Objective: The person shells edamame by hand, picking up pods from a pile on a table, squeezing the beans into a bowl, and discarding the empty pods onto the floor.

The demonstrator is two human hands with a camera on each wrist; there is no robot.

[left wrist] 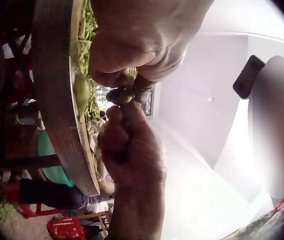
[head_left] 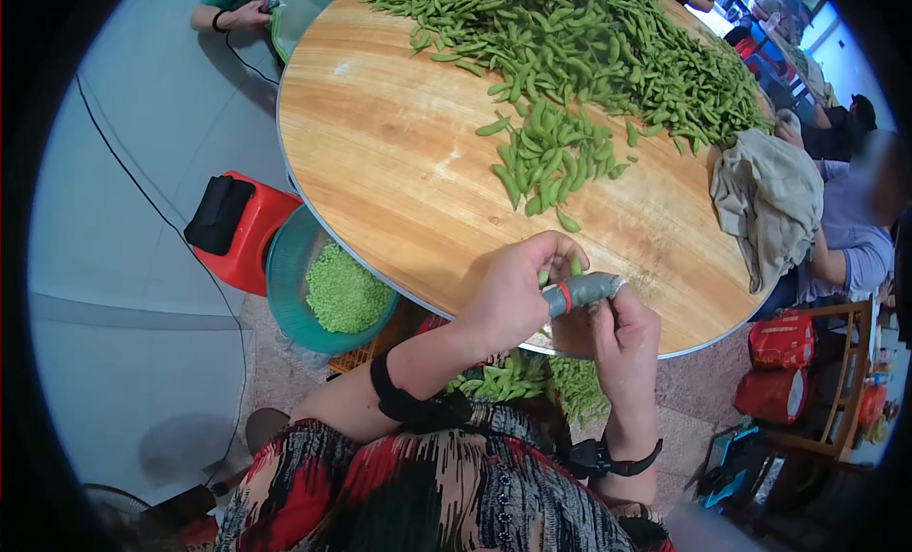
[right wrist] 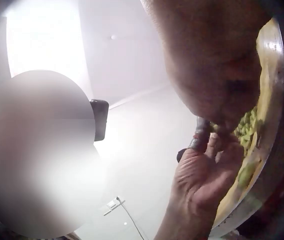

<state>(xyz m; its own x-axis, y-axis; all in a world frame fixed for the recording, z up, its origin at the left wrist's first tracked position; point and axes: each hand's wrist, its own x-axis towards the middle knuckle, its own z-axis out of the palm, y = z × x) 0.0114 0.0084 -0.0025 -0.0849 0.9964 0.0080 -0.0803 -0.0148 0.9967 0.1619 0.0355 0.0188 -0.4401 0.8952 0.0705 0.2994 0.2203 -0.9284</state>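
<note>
My left hand (head_left: 513, 291) is held over the near edge of the round wooden table (head_left: 380, 172), its fingers curled round green soybean pods (head_left: 575, 265). Grey wrapping with a red band (head_left: 584, 291) covers its thumb, which points toward the right hand (head_left: 629, 338). The right hand's thumb and fingertips pinch together at the wrapped tip. In the left wrist view a green pod (left wrist: 119, 95) shows between both hands' fingertips, partly hidden by them. Just beyond the hands a small group of pods (head_left: 546, 158) lies on the table, in front of the large pod heap (head_left: 570, 48).
A teal basin (head_left: 275, 276) of shelled green beans (head_left: 347, 291) stands below the table's left edge, beside a red container (head_left: 237, 243). Below the near edge are more pods (head_left: 503, 376) and shelled beans (head_left: 579, 390). A grey cloth (head_left: 769, 191) hangs at the right, near a seated person.
</note>
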